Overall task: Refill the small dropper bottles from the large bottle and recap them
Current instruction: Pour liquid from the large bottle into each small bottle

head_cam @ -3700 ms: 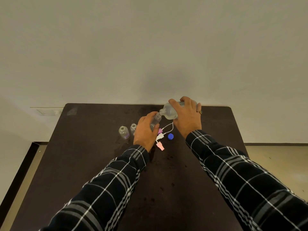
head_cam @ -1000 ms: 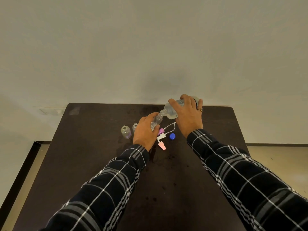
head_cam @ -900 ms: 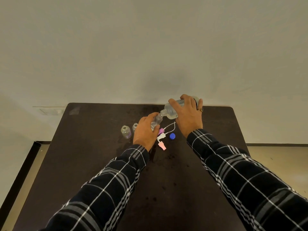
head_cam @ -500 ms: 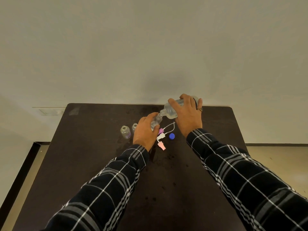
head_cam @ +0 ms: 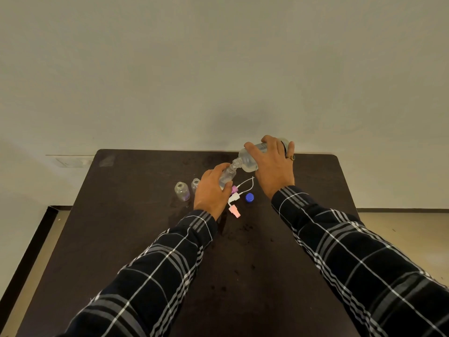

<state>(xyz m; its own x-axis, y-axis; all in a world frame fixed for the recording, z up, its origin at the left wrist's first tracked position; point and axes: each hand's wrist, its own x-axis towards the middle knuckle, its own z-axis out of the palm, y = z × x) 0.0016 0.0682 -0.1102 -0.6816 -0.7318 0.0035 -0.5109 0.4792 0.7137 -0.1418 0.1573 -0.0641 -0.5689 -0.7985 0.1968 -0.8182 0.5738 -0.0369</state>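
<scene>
My right hand [head_cam: 273,169] grips the large clear bottle [head_cam: 249,160], tipped on its side with its neck pointing left and down. That neck meets the mouth of a small dropper bottle [head_cam: 228,175], which my left hand [head_cam: 211,192] holds tilted toward it. Two more small clear bottles stand uncapped to the left: one [head_cam: 182,191] apart from my hand, another [head_cam: 195,184] partly hidden behind it. Loose caps lie just in front of my hands: a purple one [head_cam: 234,189], a white one [head_cam: 234,197], a pink one [head_cam: 234,211] and a round blue cap [head_cam: 249,197].
Everything sits on a dark brown table [head_cam: 121,227] pushed against a pale wall. Small spots speckle the tabletop near the caps. White thin tethers [head_cam: 246,182] trail from the caps. The floor shows beyond the table's left and right edges.
Almost nothing differs: both hands keep the same pouring pose, the large bottle still tipped into the small one. Only the view has shifted slightly.
</scene>
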